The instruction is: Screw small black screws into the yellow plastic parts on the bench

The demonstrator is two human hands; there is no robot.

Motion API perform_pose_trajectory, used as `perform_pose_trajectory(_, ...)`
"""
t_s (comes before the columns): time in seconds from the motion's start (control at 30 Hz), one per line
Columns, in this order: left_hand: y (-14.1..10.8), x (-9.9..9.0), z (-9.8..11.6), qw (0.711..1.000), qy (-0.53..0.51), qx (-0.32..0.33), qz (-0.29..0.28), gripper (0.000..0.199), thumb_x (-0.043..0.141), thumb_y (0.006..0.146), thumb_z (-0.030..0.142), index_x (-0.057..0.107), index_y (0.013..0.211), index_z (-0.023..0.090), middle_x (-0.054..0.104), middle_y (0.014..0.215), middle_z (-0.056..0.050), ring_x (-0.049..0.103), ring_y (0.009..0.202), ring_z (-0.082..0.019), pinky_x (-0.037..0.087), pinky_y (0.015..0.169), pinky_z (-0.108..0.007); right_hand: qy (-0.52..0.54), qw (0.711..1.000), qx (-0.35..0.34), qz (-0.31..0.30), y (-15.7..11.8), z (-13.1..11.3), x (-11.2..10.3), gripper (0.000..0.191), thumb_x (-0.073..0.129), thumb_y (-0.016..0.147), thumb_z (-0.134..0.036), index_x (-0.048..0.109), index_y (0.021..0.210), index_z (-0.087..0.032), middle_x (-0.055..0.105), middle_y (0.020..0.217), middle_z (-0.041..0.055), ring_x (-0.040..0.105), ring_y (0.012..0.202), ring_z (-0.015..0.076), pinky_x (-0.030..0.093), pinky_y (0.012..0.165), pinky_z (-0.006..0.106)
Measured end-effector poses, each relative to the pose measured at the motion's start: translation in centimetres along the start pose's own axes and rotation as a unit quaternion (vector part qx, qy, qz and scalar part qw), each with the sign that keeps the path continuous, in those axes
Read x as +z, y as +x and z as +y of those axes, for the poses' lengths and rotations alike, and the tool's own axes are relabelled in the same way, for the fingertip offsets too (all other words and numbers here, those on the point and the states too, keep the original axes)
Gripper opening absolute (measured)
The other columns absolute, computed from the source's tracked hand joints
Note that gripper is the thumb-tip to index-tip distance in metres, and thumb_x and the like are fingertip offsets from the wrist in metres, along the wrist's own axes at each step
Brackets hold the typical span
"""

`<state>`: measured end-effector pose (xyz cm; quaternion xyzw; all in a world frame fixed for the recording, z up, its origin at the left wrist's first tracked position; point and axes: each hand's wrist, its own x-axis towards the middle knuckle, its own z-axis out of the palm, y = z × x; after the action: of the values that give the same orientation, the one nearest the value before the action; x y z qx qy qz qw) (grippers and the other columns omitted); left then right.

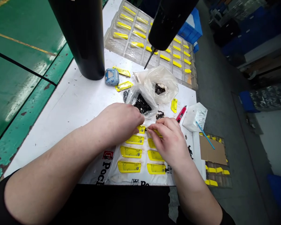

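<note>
My left hand (pixel 123 120) reaches over the top of the left column, its fingers closed on a yellow plastic piece (pixel 142 129). Thumb and fingertips of my right hand (pixel 170 139) pinch a small black part (pixel 146 129) at that piece's right end. Most of the held piece is hidden under my left fingers. Below my hands, several similar yellow pieces (pixel 130 152) lie in two columns on a white printed plastic sheet (pixel 112 175). Just beyond are a clear bag of black parts (pixel 142 104) and a small loose heap of them (pixel 159 115).
A second bag (pixel 165 89) stands behind. A red cutter (pixel 181 114) and white block (pixel 196 117) lie right. A black column (pixel 84 37) and hanging driver (pixel 162 28) rise over the table. Yellow pieces fill a compartment tray (pixel 121 47); a blue case (pixel 111 77) sits left.
</note>
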<state>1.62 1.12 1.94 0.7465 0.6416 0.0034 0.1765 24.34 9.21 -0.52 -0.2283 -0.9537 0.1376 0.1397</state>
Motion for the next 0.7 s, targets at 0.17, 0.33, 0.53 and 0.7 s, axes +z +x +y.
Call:
perform_pose_trajectory(0.17,0.17,0.16,-0.19,1.000,0.003,0.005,0.009,0.015,0.068,0.100,0.033,0.080,0.096,0.025,0.078,0.101,-0.005,0.071,0.085,-0.025,0.039,0.064,-0.036,0.002,1.000,-0.011,-0.007,-0.01,-0.01,0.31,0.008,0.067,0.111,-0.021,0.073,0.107,-0.020,0.067,0.107,0.0080,0.060,0.105,0.0283,0.051,0.094,0.047)
perform_pose_trajectory(0.33,0.44,0.48,-0.39,1.000,0.004,0.005,0.011,0.014,0.068,0.099,0.032,0.080,0.095,0.025,0.079,0.099,-0.004,0.073,0.089,-0.026,0.037,0.064,-0.037,-0.016,1.000,-0.013,-0.014,-0.18,0.01,0.40,0.008,0.066,0.111,-0.022,0.073,0.107,-0.020,0.068,0.107,0.0079,0.059,0.104,0.0282,0.050,0.092,0.046)
perform_pose_trajectory(0.53,0.44,0.45,-0.29,1.000,0.007,0.009,0.011,0.014,0.069,0.098,0.032,0.080,0.096,0.025,0.079,0.100,-0.004,0.073,0.091,-0.026,0.040,0.065,-0.038,-0.043,0.999,-0.023,-0.009,-0.19,-0.43,0.33,0.012,0.064,0.112,-0.021,0.075,0.107,-0.020,0.070,0.108,0.0073,0.060,0.103,0.0281,0.048,0.091,0.046)
perform_pose_trajectory(0.7,0.42,0.34,-0.10,1.000,0.017,0.002,0.004,0.015,0.067,0.098,0.033,0.081,0.096,0.025,0.079,0.098,-0.005,0.073,0.088,-0.026,0.042,0.065,-0.036,-0.081,0.996,-0.024,-0.020,-0.29,-0.72,0.39,0.017,0.063,0.111,-0.019,0.077,0.103,-0.023,0.072,0.108,0.0062,0.061,0.104,0.0282,0.046,0.090,0.045)
